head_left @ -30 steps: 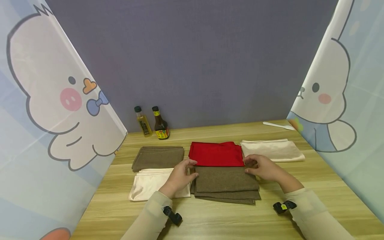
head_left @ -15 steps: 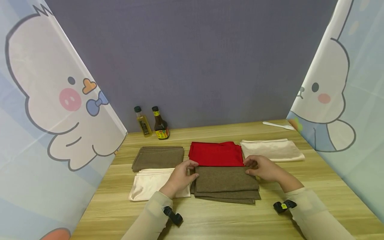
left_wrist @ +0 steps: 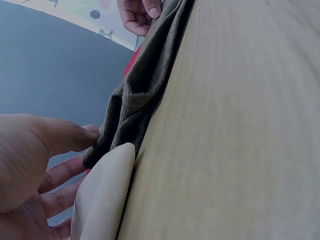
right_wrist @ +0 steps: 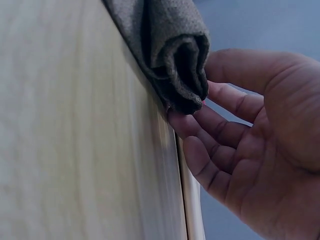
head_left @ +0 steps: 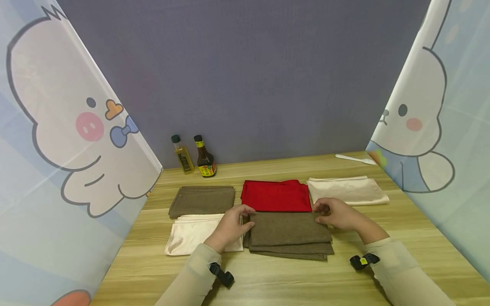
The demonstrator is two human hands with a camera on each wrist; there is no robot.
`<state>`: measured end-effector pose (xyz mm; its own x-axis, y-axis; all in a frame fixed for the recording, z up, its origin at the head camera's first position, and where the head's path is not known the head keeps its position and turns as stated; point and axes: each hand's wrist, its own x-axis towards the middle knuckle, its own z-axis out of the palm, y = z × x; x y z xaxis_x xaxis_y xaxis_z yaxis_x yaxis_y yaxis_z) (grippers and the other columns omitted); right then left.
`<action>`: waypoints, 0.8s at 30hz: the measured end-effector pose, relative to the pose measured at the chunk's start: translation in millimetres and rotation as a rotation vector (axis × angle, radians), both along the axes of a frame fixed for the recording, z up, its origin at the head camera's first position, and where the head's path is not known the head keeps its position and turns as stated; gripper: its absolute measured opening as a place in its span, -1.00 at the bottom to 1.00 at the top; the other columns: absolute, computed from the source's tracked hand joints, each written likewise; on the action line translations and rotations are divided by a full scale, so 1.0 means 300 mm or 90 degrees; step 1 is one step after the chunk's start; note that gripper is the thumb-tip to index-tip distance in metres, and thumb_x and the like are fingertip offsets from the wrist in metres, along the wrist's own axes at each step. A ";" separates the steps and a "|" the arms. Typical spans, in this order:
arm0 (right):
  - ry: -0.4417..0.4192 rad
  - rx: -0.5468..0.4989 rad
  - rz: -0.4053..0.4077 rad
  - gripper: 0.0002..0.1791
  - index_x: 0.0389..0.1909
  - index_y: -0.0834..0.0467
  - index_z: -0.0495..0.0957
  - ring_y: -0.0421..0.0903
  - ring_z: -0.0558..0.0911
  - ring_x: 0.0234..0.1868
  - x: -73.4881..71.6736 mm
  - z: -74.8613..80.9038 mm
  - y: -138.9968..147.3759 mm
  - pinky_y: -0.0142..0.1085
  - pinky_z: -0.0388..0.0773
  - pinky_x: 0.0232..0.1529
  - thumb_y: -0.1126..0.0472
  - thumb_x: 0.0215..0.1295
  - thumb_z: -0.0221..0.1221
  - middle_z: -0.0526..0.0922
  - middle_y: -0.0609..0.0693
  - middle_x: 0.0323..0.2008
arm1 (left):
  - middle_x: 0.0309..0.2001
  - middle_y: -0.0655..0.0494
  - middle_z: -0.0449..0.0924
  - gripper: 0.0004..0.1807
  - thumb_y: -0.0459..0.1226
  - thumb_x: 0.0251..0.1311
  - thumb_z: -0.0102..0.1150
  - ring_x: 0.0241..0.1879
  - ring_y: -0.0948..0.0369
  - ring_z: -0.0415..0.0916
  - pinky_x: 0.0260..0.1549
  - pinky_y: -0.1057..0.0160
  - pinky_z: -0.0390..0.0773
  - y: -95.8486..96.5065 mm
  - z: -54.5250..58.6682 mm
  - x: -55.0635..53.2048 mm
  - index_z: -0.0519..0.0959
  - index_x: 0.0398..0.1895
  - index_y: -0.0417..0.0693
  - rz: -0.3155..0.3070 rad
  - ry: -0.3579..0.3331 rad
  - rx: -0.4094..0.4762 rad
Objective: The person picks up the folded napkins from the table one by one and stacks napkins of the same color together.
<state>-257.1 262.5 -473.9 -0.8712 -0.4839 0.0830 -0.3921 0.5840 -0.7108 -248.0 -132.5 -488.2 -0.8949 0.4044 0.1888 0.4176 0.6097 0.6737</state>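
A brown folded cloth [head_left: 291,229] lies in several layers on the table, directly in front of a red folded cloth [head_left: 276,196]. My left hand [head_left: 229,227] holds its far left corner, the thumb on top and the index finger at the far edge. At the far right corner my right hand [head_left: 338,214] grips the same cloth with curved fingers. The right wrist view shows the thumb [right_wrist: 240,67] against the cloth's rolled end [right_wrist: 180,65], fingertips on its other side. In the left wrist view the thumb [left_wrist: 70,135] touches the cloth's end.
Left of the brown cloth lies a cream folded cloth [head_left: 191,238], with another brown cloth [head_left: 203,200] behind it. A second cream cloth [head_left: 348,190] sits far right. Two bottles, an oil bottle [head_left: 184,159] and a dark sauce bottle [head_left: 206,159], stand at the back. A white plastic knife [head_left: 356,159] lies back right.
Both hands have shifted very slightly to the right, and the brown cloth with them. Everything else stays where it was.
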 end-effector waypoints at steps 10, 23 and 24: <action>-0.005 0.004 0.037 -0.71 -0.07 0.21 0.67 -0.09 0.64 -0.15 0.001 0.002 0.009 -0.27 0.62 -0.15 0.23 0.25 0.49 0.69 -0.04 -0.19 | 0.02 0.19 0.61 -0.70 -0.29 0.29 0.47 0.00 0.21 0.59 0.11 0.06 0.58 0.001 -0.003 0.012 0.68 0.06 0.08 -0.026 -0.028 0.008; 0.003 0.056 0.047 -0.56 0.02 0.16 0.72 -0.05 0.58 -0.05 0.005 -0.005 0.022 -0.17 0.58 -0.04 0.09 0.18 0.55 0.66 -0.03 -0.05 | 0.04 0.30 0.60 -0.66 -0.20 0.33 0.45 0.02 0.27 0.54 0.10 0.15 0.56 0.001 -0.011 0.010 0.65 0.13 0.15 -0.050 -0.020 -0.047; 0.001 0.059 0.047 -0.56 0.03 0.15 0.72 -0.06 0.57 -0.06 0.004 -0.007 0.022 -0.18 0.57 -0.04 0.08 0.17 0.55 0.65 -0.04 -0.05 | 0.04 0.30 0.60 -0.66 -0.20 0.33 0.45 0.02 0.27 0.54 0.10 0.14 0.56 0.002 -0.012 0.010 0.65 0.13 0.14 -0.052 -0.018 -0.053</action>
